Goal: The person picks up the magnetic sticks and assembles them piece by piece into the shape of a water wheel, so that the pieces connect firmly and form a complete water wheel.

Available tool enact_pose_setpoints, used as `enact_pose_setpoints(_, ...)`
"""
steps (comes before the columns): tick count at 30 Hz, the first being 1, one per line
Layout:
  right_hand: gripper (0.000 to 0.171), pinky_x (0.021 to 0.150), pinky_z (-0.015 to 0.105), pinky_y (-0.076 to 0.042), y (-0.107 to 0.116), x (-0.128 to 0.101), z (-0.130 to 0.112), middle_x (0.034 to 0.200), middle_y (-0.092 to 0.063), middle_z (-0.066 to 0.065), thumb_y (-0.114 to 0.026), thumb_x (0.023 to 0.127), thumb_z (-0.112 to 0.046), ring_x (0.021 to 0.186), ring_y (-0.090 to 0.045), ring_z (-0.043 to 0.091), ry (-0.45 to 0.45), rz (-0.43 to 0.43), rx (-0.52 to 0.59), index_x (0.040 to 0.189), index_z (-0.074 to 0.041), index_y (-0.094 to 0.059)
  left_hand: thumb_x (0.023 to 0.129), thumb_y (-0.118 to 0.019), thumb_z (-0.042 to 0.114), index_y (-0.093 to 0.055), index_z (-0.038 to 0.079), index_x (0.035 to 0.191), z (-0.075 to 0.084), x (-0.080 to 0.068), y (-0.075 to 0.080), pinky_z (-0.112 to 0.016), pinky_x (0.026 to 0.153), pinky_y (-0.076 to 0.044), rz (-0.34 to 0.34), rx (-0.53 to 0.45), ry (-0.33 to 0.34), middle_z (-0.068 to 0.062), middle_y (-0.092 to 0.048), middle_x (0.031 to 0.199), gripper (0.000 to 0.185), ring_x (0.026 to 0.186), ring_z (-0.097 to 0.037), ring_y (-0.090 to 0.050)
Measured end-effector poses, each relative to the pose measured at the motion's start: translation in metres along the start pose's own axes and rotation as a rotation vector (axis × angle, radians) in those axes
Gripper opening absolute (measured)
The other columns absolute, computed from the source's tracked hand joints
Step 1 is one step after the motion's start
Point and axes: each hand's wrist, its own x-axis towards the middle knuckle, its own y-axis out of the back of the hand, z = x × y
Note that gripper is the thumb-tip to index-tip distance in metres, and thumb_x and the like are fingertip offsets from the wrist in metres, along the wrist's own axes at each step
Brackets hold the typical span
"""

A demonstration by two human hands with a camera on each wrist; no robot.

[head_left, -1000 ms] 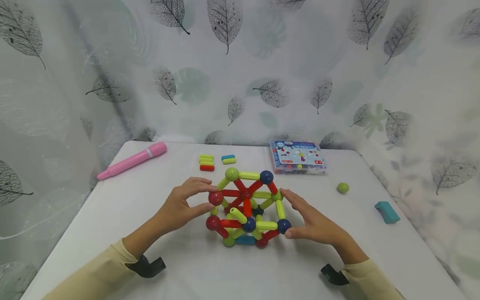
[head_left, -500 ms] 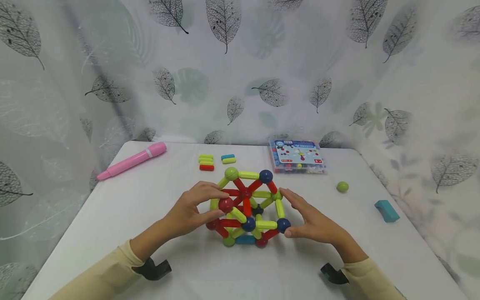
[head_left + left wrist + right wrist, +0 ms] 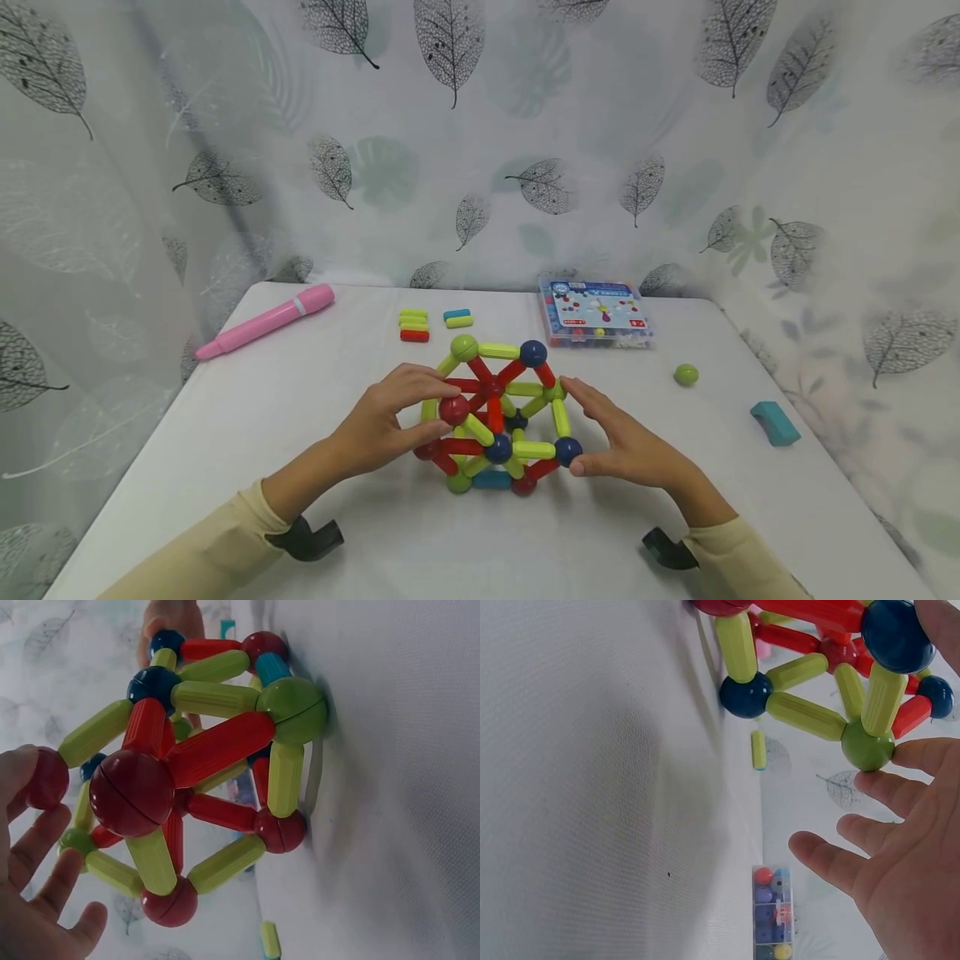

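Note:
A framework of magnetic sticks and balls (image 3: 533, 451), in red, yellow-green and blue, stands on the white table. My left hand (image 3: 390, 419) pinches a red ball (image 3: 454, 409) between thumb and fingers. In the left wrist view this red ball (image 3: 49, 778) meets the end of a yellow-green stick (image 3: 95, 733) that leads to a blue ball (image 3: 153, 684). On the framework's other side, my right hand (image 3: 630, 437) has its thumb against a blue ball (image 3: 567, 452). Its index finger touches a green ball (image 3: 868, 745), the other fingers spread apart. The left hand partly hides the framework's left side.
Several loose sticks (image 3: 413, 326) lie behind the framework. A clear boxed set (image 3: 596, 315) sits at the back right. Farther right are a green ball (image 3: 686, 374) and a teal block (image 3: 775, 423). A pink pen-shaped object (image 3: 266, 321) lies at the back left.
My left hand has carried the red ball right and slightly toward me, from the framework's left edge to the yellow-green stick's end. The right hand and the framework look unmoved.

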Motion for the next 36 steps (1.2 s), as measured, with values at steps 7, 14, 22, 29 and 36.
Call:
enact_pose_setpoints(7,0.104,0.108,0.068,-0.039,0.0,0.0,0.0,0.169,-0.017,0.012,-0.079,0.083,-0.042,0.148,-0.031,0.046,0.0,-0.005,0.017,0.165,-0.022,-0.018,0.086,-0.082,0.013,-0.068,0.01,0.131,0.002,0.0,0.0,-0.035,0.088,-0.06,0.005,-0.045,0.072,0.003,-0.069,0.126,0.047,0.124,-0.018,-0.057)
enact_pose_setpoints(14,0.103,0.108,0.069,-0.039,0.001,0.001,-0.001,0.17,-0.017,0.011,-0.079,0.083,-0.042,0.148,-0.031,0.045,-0.01,-0.005,0.029,0.165,-0.022,-0.018,0.089,-0.08,0.022,-0.067,0.013,0.133,0.009,-0.001,-0.001,-0.038,0.088,-0.061,-0.002,-0.082,0.273,0.0,-0.067,0.132,0.046,0.128,-0.023,-0.059)
enact_pose_setpoints(22,0.103,0.107,0.069,-0.039,-0.001,0.001,0.0,0.169,-0.017,0.012,-0.078,0.084,-0.041,0.147,-0.031,0.047,-0.019,-0.011,0.038,0.165,-0.024,-0.017,0.093,-0.075,0.03,-0.067,0.016,0.134,0.008,-0.001,0.002,-0.043,0.095,-0.058,-0.005,-0.179,0.429,-0.003,-0.066,0.134,0.044,0.13,-0.028,-0.058)
enact_pose_setpoints(29,0.103,0.107,0.069,-0.04,0.001,-0.001,0.004,0.169,-0.018,0.01,-0.079,0.084,-0.042,0.147,-0.032,0.047,-0.02,0.001,0.028,0.165,-0.025,-0.017,0.098,-0.07,0.029,-0.06,0.012,0.136,-0.069,0.036,0.018,-0.037,0.1,-0.055,0.211,-0.259,0.734,-0.01,-0.064,0.13,0.043,0.12,-0.025,-0.059)
enact_pose_setpoints(36,0.102,0.109,0.068,-0.038,-0.002,-0.001,0.007,0.17,-0.018,0.008,-0.079,0.084,-0.041,0.148,-0.031,0.046,-0.021,-0.005,0.052,0.164,-0.03,-0.017,0.095,-0.071,0.021,-0.056,0.006,0.136,-0.159,0.061,0.012,-0.046,0.103,-0.051,0.032,0.034,1.0,-0.018,-0.057,0.132,0.046,0.118,-0.033,-0.053)
